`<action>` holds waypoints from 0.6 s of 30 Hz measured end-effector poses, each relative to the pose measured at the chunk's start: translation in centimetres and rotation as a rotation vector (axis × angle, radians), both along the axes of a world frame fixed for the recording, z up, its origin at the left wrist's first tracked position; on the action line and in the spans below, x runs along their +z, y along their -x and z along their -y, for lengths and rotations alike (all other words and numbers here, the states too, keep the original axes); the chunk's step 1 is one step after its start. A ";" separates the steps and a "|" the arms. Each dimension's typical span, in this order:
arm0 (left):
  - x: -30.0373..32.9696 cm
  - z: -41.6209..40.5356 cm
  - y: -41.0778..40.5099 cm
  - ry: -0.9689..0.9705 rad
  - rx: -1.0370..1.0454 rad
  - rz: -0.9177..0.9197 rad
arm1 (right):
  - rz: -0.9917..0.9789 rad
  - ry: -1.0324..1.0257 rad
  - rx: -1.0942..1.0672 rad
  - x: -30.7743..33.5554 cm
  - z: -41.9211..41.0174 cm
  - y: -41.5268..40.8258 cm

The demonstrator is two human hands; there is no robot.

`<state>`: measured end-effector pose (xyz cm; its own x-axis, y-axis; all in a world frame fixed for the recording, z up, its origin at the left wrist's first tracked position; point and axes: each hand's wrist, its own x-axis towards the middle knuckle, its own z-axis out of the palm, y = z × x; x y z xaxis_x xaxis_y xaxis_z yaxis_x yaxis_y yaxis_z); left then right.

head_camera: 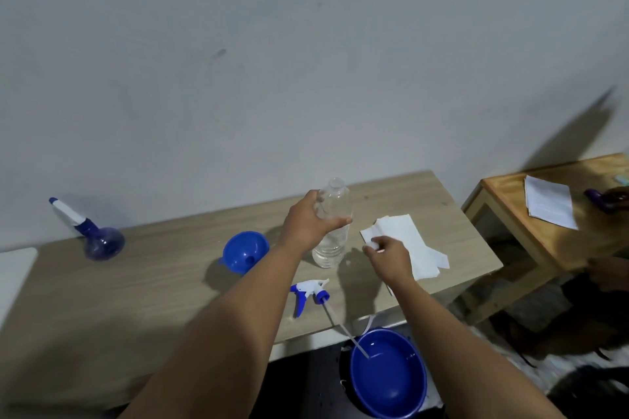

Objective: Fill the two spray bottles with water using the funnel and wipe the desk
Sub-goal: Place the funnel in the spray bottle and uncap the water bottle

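A clear plastic bottle (pixel 332 241) stands uncapped near the middle of the desk (pixel 136 282), with some water in its lower part. My left hand (pixel 308 219) grips its upper body. My right hand (pixel 386 253) pinches the near corner of the white paper towels (pixel 405 235) lying to the bottle's right. A blue funnel (pixel 243 251) lies on its side left of the bottle. A blue and white spray head (pixel 309 292) lies on the desk's front edge, its tube reaching out over a blue basin (pixel 388 374) below. A round blue spray bottle (pixel 97 235) leans at the far left.
A white wall backs the desk. A smaller wooden table (pixel 561 214) to the right carries a sheet of paper (pixel 548 201) and a dark purple object. The basin sits below the desk's front edge on a dark surface. A white surface shows at the far left.
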<state>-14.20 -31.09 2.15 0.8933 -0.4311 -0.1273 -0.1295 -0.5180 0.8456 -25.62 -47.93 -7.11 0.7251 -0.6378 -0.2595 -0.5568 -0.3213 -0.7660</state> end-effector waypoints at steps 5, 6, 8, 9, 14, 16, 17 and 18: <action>-0.2 0.2 0.0 0.004 -0.001 0.000 | -0.187 -0.023 0.098 -6.3 -2.1 1.4; -0.3 0.2 -0.1 0.007 0.002 -0.003 | -0.216 0.013 0.103 -6.9 -2.5 1.6; -0.2 0.2 -0.1 0.011 0.006 -0.003 | -0.242 0.099 0.115 -7.3 -3.0 1.8; -0.1 0.2 -0.1 0.012 0.006 -0.004 | -0.243 0.122 0.117 -7.2 -3.1 1.7; 0.4 0.2 0.5 0.006 -0.002 -0.005 | -0.094 0.055 0.110 -5.3 -3.1 1.3; 0.9 0.2 0.8 0.000 -0.014 -0.004 | 0.103 -0.026 0.100 -3.3 -3.3 0.8; 1.3 0.2 0.9 -0.006 -0.021 -0.003 | 0.176 -0.069 0.110 -2.1 -3.5 0.4; 1.6 0.2 1.0 -0.016 -0.027 -0.003 | 0.238 -0.108 0.121 -0.8 -3.7 -0.2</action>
